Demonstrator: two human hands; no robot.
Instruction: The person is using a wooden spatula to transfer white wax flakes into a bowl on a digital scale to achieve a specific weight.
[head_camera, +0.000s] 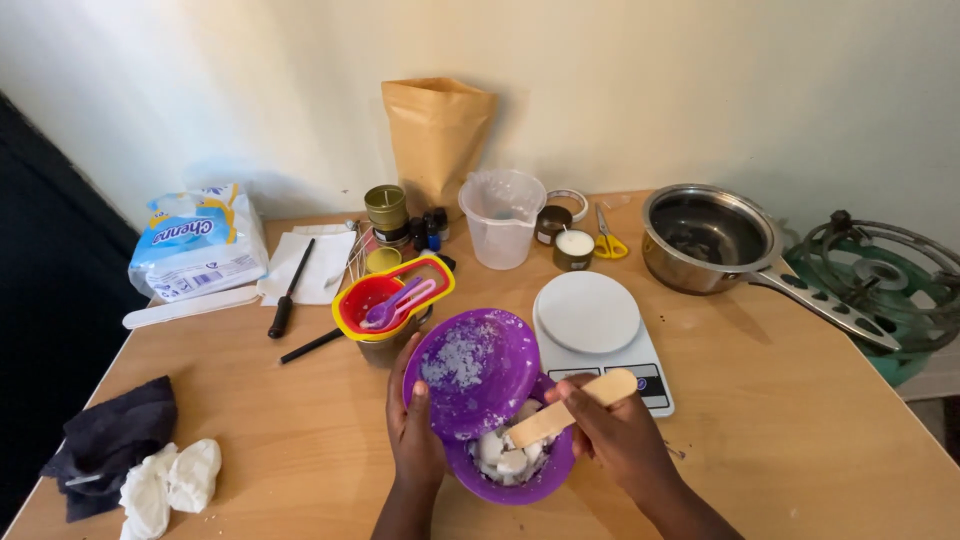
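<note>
Head view. Left hand (415, 425) closed around purple bowl (520, 478), thumb up against tilted purple lid (472, 370); exact finger hold on lid hidden, probably pinched with bowl rim. Right hand (620, 435) closed on flat wooden stick (575, 405), stick angled down-left into bowl. Both forearms enter from tabletop's near edge. Bowl holds white waxy chunks (505, 455), lid underside dusted white. Bowl sits near middle of near edge, just in front of white kitchen scale (590, 315).

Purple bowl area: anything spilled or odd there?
No spill stands out. The purple lid, dusted with white residue, is tilted up by the left hand; the right hand holds a wooden stick in the purple bowl of white chunks.
</note>
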